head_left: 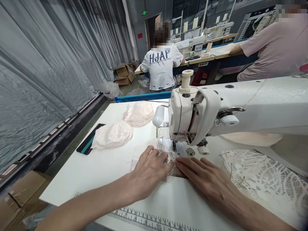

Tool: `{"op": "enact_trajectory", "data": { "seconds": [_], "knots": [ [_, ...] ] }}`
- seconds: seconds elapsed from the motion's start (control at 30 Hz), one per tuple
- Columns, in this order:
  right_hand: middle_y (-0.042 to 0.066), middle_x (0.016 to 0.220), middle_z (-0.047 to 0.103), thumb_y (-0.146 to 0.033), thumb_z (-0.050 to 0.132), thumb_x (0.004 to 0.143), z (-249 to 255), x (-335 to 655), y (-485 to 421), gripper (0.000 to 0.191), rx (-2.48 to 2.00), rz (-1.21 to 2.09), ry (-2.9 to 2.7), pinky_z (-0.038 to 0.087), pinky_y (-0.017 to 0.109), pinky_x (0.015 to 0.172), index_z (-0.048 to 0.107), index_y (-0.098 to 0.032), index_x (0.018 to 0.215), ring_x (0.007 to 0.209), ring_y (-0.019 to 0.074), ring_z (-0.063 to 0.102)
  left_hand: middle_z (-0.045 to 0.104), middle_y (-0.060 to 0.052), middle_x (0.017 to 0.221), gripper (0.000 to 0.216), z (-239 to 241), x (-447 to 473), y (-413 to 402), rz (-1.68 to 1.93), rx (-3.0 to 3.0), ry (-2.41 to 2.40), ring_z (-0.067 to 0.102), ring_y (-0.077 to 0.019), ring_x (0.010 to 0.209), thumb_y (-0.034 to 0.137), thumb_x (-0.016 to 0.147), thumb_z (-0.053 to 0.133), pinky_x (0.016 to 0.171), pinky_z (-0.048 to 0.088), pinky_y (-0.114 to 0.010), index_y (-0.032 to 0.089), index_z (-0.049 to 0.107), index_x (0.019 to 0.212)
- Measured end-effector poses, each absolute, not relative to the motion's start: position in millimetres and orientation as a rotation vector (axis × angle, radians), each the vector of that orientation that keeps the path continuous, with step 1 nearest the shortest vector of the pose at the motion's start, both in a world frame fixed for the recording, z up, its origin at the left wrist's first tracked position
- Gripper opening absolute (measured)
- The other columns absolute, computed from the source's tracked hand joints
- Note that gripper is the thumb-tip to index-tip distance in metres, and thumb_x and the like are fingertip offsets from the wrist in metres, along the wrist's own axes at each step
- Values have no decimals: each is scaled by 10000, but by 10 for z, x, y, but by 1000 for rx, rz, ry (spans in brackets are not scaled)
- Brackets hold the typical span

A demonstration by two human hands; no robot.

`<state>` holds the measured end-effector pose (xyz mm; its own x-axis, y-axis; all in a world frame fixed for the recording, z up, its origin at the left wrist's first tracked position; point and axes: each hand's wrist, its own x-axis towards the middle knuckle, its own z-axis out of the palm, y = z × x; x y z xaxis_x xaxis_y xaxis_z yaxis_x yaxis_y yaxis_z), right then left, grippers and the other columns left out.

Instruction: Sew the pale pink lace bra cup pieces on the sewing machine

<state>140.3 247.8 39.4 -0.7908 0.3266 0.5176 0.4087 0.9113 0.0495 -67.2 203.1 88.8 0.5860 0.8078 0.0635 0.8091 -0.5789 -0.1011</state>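
Observation:
A piece of white lace fabric [157, 144] lies under the presser foot of a white sewing machine [181, 112]. My left hand [150, 168] is on the lace, its fingers bent and closed on the fabric just left of the needle area. My right hand [204, 173] lies low on the table in front of the foot, fingers stretched out, fingertips touching the lace's right edge. The two hands nearly meet there. The underside of the right hand and its thumb are hidden.
Two pale lace cups [113, 134] sit at the table's left, one partly over a dark phone-like slab [84, 149]. More white lace [267, 179] lies at right. A printed ruler [149, 221] runs along the front edge. Two people sit beyond, near other machines; cardboard boxes [124, 73] stand behind.

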Motion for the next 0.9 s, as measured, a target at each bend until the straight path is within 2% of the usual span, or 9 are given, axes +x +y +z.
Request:
{"op": "enact_trajectory", "data": {
  "seconds": [0.1,0.23,0.3,0.4,0.5,0.63,0.9],
  "knots": [
    [125,1085,642,-28,309,900,396,1418,2469,326,-523,-204,-2557,437,321,643,586,-109,1051,899,209,602,600,-44,1048,138,831,-649,2102,-156,-2704,-1396,544,-205,965,301,885,534,862,360,-389,200,604,948],
    [121,1076,651,-33,318,897,424,1424,2454,336,-516,-209,-2554,446,319,634,595,-123,1064,896,207,606,618,-47,1007,279,685,-595,2238,-363,-2706,-1367,565,-170,928,274,925,457,825,396,-342,158,612,724],
    [127,1080,652,-20,306,886,435,1420,2450,358,-517,-227,-2567,452,322,609,596,-111,1075,878,211,610,629,-45,947,231,636,-571,2280,-395,-2694,-1378,582,-154,865,232,921,459,793,419,-319,144,602,762],
    [133,1116,639,-20,294,887,437,1416,2454,375,-525,-210,-2579,463,330,614,601,-109,1082,886,210,607,623,-36,929,100,625,-561,2311,-365,-2642,-1435,587,-157,837,197,893,501,789,437,-326,137,575,924],
    [140,1111,641,-35,295,901,434,1413,2469,364,-515,-175,-2569,469,328,631,593,-90,1102,912,210,606,607,-56,1008,159,639,-588,2353,-333,-2628,-1452,587,-174,916,230,887,519,885,419,-367,138,537,1016],
    [151,1119,641,-31,295,899,439,1408,2499,373,-515,-191,-2570,470,322,604,578,-77,1137,886,205,619,581,-89,1102,230,609,-651,2474,-355,-2669,-1413,585,-171,970,301,893,514,1019,341,-397,125,510,1041],
    [153,1129,641,-34,278,896,433,1403,2528,381,-526,-262,-2584,459,336,598,579,-78,1125,804,200,629,593,-70,1089,258,538,-718,2629,-335,-2776,-1366,590,-159,992,311,896,510,1102,243,-439,136,488,1084]
  ]
}}
